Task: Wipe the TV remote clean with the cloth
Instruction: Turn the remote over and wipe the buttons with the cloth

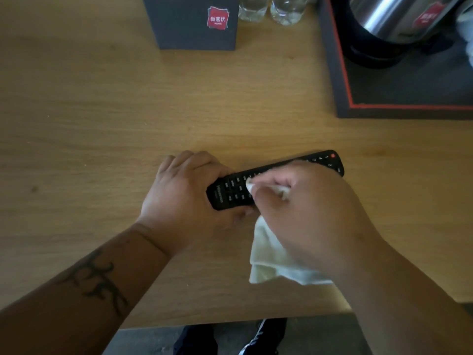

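A black TV remote (235, 188) lies across the middle of the wooden table (102, 124), its red power button at the far right end. My left hand (179, 193) grips the remote's near left end, fingers curled over its far edge. My right hand (307, 208) holds a white cloth (268, 257) bunched in its fingers and presses a fold of it onto the buttons at mid-length. The rest of the cloth hangs down under my right wrist. My right hand hides the middle of the remote.
A dark box (194, 24) with a red label stands at the back. Two clear bottles (271, 8) stand beside it. At the back right, a dark tray (399, 98) with a red border carries a steel kettle (394, 19). The table's front edge runs close below my arms.
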Motion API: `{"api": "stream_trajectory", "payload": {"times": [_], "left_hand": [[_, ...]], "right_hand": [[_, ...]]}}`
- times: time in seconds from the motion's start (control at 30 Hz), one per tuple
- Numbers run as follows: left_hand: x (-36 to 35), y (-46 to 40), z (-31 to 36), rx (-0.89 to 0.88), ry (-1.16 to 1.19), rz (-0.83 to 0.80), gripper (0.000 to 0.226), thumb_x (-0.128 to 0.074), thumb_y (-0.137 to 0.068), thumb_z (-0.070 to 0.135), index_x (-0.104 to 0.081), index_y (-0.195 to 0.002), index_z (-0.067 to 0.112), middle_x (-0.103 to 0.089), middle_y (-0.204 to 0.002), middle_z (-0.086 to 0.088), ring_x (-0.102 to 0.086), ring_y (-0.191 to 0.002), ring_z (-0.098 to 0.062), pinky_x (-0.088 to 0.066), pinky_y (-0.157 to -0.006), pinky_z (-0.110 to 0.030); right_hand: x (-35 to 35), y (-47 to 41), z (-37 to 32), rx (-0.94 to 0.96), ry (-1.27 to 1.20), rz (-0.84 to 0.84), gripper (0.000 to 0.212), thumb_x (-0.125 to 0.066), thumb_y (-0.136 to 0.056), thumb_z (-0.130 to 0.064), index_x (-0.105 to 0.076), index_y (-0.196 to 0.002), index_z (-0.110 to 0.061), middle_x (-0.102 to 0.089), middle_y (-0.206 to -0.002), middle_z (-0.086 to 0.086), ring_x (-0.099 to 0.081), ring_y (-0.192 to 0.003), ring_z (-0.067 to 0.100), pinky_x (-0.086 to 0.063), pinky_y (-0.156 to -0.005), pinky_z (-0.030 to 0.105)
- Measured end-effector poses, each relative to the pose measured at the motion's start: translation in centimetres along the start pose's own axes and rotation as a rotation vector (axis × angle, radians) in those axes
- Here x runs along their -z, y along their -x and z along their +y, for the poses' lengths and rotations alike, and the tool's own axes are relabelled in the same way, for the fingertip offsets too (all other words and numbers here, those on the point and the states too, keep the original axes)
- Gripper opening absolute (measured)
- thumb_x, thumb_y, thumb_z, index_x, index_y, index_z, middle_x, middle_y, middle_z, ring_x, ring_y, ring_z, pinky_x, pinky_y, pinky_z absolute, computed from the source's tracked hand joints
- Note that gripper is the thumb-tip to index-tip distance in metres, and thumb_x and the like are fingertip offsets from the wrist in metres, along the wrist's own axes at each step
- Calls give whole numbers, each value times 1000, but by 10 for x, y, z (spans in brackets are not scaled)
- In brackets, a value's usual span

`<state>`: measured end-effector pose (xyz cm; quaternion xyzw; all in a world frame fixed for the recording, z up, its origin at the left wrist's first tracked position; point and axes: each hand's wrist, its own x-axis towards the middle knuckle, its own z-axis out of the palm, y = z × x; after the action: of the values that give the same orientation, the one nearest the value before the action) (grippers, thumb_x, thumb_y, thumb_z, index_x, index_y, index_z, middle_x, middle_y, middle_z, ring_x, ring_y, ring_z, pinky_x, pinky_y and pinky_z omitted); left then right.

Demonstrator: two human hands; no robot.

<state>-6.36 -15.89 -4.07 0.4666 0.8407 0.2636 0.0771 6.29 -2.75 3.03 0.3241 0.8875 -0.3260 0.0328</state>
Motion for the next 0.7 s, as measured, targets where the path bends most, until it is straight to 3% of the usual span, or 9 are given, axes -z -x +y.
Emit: {"api": "stream_trajectory", "payload": {"times": [0.17, 0.3, 0.43, 0.57, 0.63, 0.7], "left_hand": [[1, 0, 2, -5, -16, 25, 54, -64, -63, 65, -72, -96, 24, -65, -90, 5, -60, -88, -21, -43, -84, -41], [2, 0, 1, 2, -21, 2, 59, -64, -62, 70, -71, -99, 25, -64, -92, 8, -59, -90, -18, -44, -86, -41], [3, 1, 1, 12, -39, -27, 67, -62, -66, 77, -70, -109, 26, -64, -97, 8, -58, -94, -18, -42, -89, -39], [10, 7, 2, 59, -30, -50, 87, -60, -66, 79, -56, -135, 26, -58, -124, 5, -50, -115, -17, -35, -102, -33], [20, 16, 12, 41, 44, 66, 69, -65, -76, 61, -59, -131, 21, -59, -122, 4, -53, -112, -13, -41, -98, -31], [33, 26, 33, -23, 279, 80, 48, -58, -87, 53, -65, -121, 20, -64, -108, 9, -58, -99, -7, -47, -84, -23]], "right_hand": [[-14, -6, -5, 64, 96, 79, 21, -55, -92, -40, -71, -106, -41, -62, -97, -18, -59, -79, 0, -49, -68, 21], [-5, 9, 8, 49, 53, -53, 16, -58, -90, -42, -72, -98, -43, -62, -90, -24, -59, -72, -5, -43, -59, 14], [11, 4, 15, -60, -389, -194, 12, -65, -89, -41, -75, -95, -41, -72, -85, -25, -67, -72, -1, -53, -56, 18], [15, -3, 13, -127, -768, -26, 11, -68, -88, -34, -77, -94, -33, -73, -78, -13, -67, -65, 4, -49, -59, 22], [13, -4, 13, -126, -799, 35, 11, -69, -89, -33, -75, -97, -35, -73, -83, -12, -66, -72, 7, -49, -66, 29], [11, -2, 15, -120, -833, 53, 17, -69, -87, -34, -72, -103, -39, -72, -89, -13, -67, -79, 9, -51, -71, 33]]}}
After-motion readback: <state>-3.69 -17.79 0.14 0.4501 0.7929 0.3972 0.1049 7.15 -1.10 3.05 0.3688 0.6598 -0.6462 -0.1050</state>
